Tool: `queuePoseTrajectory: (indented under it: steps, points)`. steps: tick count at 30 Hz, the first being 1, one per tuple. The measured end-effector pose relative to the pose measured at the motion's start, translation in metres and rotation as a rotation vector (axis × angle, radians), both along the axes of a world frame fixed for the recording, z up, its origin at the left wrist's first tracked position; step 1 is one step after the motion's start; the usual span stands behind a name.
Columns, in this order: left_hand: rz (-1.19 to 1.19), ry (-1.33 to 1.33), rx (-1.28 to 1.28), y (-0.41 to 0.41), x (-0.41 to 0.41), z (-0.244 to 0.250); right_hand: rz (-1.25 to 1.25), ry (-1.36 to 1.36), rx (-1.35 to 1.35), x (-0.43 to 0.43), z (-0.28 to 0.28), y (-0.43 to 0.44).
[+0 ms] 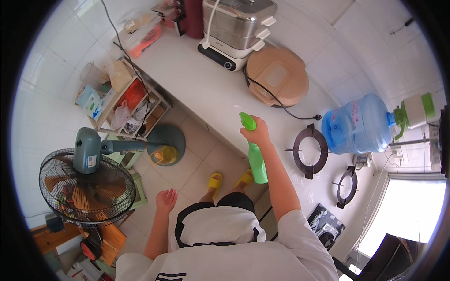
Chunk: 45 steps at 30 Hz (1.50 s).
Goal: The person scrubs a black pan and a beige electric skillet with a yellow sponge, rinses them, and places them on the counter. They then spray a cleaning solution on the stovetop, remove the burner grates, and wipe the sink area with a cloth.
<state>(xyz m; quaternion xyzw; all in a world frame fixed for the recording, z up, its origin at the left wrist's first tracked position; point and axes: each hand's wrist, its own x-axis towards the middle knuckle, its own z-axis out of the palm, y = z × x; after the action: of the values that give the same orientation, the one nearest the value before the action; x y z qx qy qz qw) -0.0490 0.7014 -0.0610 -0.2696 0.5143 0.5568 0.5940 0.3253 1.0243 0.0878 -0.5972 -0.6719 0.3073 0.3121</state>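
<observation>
A green plastic spray bottle (257, 163) is gripped near its neck by my right hand (259, 130), beside the edge of the white countertop (190, 79). Its nozzle points toward the counter. My left hand (166, 200) hangs over the tiled floor with nothing in it, fingers slightly apart. On the counter, a round pinkish-brown electric griddle (281, 78) with a black power cord lies beyond my right hand. Two dark ring-shaped pan supports (310, 151) (347, 187) rest on the counter to the right, with whitish wet or foamy patches around them.
A multi-tier steamer (233, 31) stands at the counter's back. A large blue water bottle with a pump (358, 123) lies at the right. A standing fan (88, 186), a loaded storage rack (130, 105) and a green stool (139, 189) are at the left. A black-and-silver burner part (326, 226) sits lower right.
</observation>
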Motion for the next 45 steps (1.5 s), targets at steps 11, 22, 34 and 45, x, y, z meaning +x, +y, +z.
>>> queuePoseTrajectory:
  steps: [11,22,34,45]
  points:
    - [0.098,0.098,0.088,-0.075,-0.032,-0.081,0.066,0.016,-0.142,-0.087,0.024,0.086]
    - [-0.035,0.077,0.057,0.015,-0.001,0.039,-0.055,-0.032,-0.059,-0.023,0.012,0.029]
    - [-0.253,-0.048,0.017,0.077,-0.006,0.002,-0.332,0.014,-0.148,0.076,0.013,-0.156]
    - [-0.665,-0.075,-0.022,0.128,0.066,-0.005,-0.878,-0.051,-0.289,0.14,0.014,-0.295]
